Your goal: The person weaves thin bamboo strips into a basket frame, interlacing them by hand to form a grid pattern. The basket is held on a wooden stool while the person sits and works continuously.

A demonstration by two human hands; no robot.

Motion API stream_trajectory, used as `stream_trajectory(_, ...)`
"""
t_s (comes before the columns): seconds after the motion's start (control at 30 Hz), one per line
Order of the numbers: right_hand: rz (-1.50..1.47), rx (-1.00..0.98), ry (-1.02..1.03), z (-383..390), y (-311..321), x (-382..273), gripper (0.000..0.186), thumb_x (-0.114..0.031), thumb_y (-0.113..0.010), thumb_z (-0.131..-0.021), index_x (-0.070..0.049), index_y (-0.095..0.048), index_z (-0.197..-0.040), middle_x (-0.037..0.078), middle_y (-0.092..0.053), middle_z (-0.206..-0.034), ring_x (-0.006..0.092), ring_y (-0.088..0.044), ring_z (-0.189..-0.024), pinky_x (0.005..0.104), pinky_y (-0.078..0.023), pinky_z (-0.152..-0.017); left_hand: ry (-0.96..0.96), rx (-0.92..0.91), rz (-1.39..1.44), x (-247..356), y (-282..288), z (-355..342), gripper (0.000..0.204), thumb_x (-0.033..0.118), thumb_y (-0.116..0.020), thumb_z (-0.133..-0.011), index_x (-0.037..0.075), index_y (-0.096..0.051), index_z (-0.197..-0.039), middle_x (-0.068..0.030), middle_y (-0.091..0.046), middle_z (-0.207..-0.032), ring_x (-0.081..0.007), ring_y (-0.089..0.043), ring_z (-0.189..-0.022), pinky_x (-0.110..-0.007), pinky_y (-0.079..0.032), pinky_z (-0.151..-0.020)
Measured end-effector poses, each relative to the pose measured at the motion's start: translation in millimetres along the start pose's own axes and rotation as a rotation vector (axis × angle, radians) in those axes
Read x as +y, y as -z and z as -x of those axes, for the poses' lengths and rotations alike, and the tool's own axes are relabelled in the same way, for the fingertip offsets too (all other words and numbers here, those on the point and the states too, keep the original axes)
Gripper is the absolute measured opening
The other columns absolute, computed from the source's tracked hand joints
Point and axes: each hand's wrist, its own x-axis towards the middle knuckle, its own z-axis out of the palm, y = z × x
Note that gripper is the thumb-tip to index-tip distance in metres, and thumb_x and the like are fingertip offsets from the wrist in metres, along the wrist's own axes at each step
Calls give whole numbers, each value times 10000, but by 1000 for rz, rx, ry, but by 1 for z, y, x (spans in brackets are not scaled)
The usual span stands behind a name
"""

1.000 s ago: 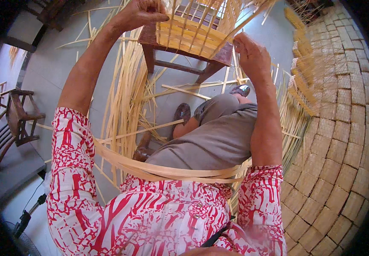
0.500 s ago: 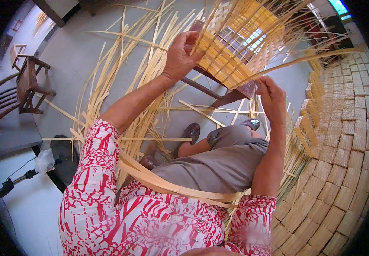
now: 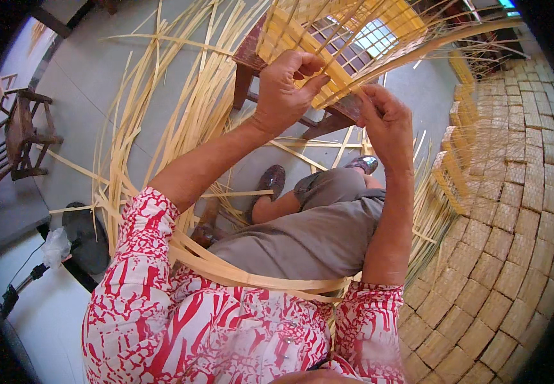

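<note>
Sitting over some weaving here, with a yellow, open-topped basket of flat woven strips [image 3: 283, 29] up on a dark reddish-brown wooden stool [image 3: 248, 51], loose stakes fanning out from its rim. The left hand [image 3: 296, 80] is at the near wall, thumb and forefinger curved toward each other with the tips right by the weave; can't tell if they're actually clamped on a strip. The right hand [image 3: 379, 112] is at the near right corner, fingers bunched together by the lower part of a long, pale tan strip [image 3: 418, 54] that sweeps off to the upper right. Whether it's pinched tight, honestly can't tell.

As for the room, the grey tiled floor [image 3: 75, 86] is pretty messy: a big heap of long, pale straw-coloured strips [image 3: 187, 115] runs along the left of the stool, with a few lying crosswise under it. More thin strips lie across the lap over grey cloth trousers [image 3: 302, 237]. Off left there's a dark brown wooden chair with a slatted back [image 3: 24, 137], and nearer, a crumpled clear plastic bag [image 3: 56, 248]. The whole right side is packed with rows of tan, rectangular woven pieces [image 3: 501, 211], and bright yellow, spiky-edged woven pieces [image 3: 459, 128] line up along their inner edge.
</note>
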Motion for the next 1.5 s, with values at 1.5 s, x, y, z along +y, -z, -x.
stream_trajectory(1.5, 546, 191, 447, 8, 2, 14, 186, -329, -645, -909, -145, -667, -905, 123, -683, -740, 347, -684, -721, 458, -532, -604, -574, -948, -328, 40, 24, -73, 81, 59, -662, -911, 46, -671, -991, -87, -700, -881, -187, -692, -722, -300, -564, -653)
